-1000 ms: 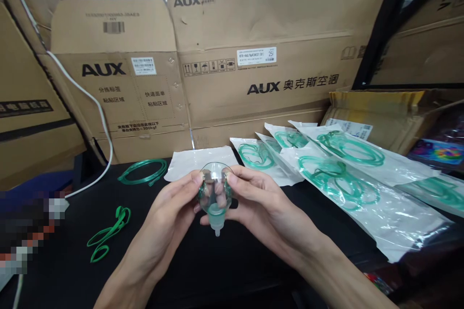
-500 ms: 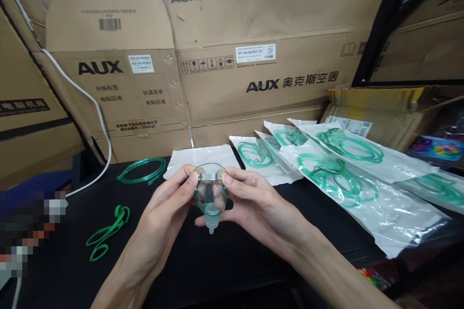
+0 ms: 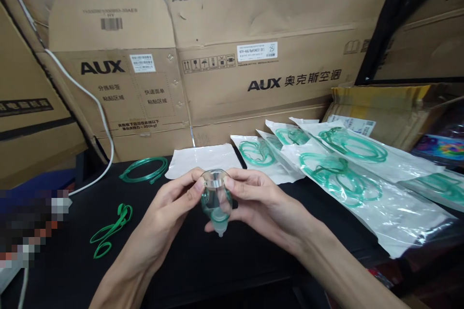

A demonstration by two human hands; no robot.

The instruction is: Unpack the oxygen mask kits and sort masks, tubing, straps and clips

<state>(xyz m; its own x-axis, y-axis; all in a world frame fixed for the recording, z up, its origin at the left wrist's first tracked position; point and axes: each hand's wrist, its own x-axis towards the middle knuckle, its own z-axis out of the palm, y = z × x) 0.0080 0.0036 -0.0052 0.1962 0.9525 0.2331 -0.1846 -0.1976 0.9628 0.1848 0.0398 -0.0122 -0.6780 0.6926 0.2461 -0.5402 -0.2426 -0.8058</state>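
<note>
A clear, green-tinted oxygen mask [image 3: 218, 200] is held up over the black table, its white connector pointing down. A metal strip crosses its upper part. My left hand [image 3: 177, 203] pinches the strip's left end between thumb and fingers. At the other end, my right hand [image 3: 261, 203] grips the mask's edge, with some fingers behind it. To the left lies a looped green elastic strap [image 3: 115, 226]. Farther back, a coil of clear green tubing [image 3: 144, 170] rests on the table. A white sheet or wrapper [image 3: 205, 158] lies behind the hands.
Several white and clear packages [image 3: 348, 186] holding green tubing overlap along the right side. Cardboard boxes [image 3: 271, 63] stand upright along the back. A white cable [image 3: 90, 91] hangs down at the left, and an open carton [image 3: 384, 111] stands at the back right.
Both hands and the mask have shifted slightly right and down in view. The mask looks a little narrower between the fingers. Both hands keep their hold.
</note>
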